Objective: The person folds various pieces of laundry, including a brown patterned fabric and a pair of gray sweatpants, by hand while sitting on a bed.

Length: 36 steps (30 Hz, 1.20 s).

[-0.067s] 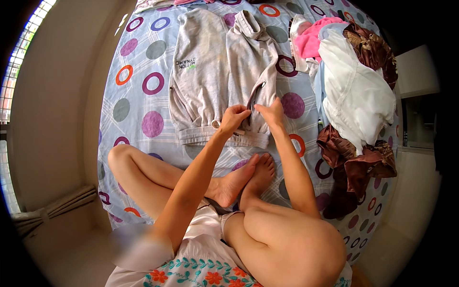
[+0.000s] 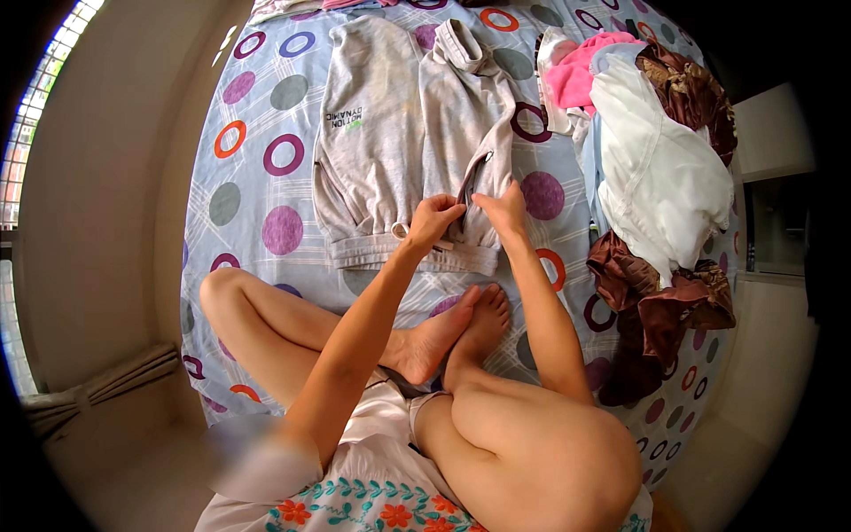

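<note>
Light grey sweatpants (image 2: pixel 381 160) lie flat on the bed, the ribbed waistband (image 2: pixel 363 254) toward me and the legs pointing away. On their right side a zip pocket (image 2: pixel 469 183) gapes, its dark zip edge showing. My left hand (image 2: pixel 434 220) pinches the cloth at the left edge of this pocket, just above the waistband. Opposite it, my right hand (image 2: pixel 503 213) has its thumb at the pocket's right edge and its fingers closed around the pants' outer side. A pale drawstring (image 2: pixel 401 230) loops out beside my left wrist.
A patterned bedsheet (image 2: pixel 248 191) with circles covers the bed. To the right is a heap with a white garment (image 2: pixel 651 151), pink cloth (image 2: pixel 585 71) and brown satin cloth (image 2: pixel 620 270). My bare feet (image 2: pixel 483 332) rest just below the waistband. More folded cloth (image 2: pixel 292 7) lies at the far edge.
</note>
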Each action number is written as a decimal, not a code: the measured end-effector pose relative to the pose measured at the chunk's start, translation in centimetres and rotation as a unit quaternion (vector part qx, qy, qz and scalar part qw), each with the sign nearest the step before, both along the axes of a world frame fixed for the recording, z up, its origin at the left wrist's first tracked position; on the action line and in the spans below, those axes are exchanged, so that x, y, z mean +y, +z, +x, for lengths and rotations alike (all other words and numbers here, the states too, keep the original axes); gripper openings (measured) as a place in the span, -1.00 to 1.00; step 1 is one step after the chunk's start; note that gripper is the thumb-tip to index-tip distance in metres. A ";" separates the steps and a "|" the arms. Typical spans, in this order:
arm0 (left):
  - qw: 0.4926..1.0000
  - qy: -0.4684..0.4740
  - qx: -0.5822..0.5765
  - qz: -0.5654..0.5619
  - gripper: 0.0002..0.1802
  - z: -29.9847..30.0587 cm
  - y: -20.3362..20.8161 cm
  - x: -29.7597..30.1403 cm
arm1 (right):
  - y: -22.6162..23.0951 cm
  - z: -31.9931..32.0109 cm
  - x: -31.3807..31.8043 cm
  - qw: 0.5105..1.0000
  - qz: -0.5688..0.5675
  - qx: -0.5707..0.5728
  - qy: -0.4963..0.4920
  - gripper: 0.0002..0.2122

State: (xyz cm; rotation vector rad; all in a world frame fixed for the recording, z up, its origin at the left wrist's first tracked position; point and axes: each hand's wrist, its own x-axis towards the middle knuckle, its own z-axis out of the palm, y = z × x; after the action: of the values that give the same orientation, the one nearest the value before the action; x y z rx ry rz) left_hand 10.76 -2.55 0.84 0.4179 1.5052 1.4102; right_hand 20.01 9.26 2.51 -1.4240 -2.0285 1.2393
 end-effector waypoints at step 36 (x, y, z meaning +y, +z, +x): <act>0.823 -0.155 0.545 -0.037 -0.68 3.3 1.6 -1.0 | -0.4 0.5 5.0 0.981 0.163 -0.102 -0.011 -0.74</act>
State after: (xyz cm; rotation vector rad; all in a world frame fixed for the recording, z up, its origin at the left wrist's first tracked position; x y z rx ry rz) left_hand 14.05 -3.51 2.40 1.5302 2.2110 0.8116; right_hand 20.55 14.26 2.07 -1.4537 -2.2178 0.7306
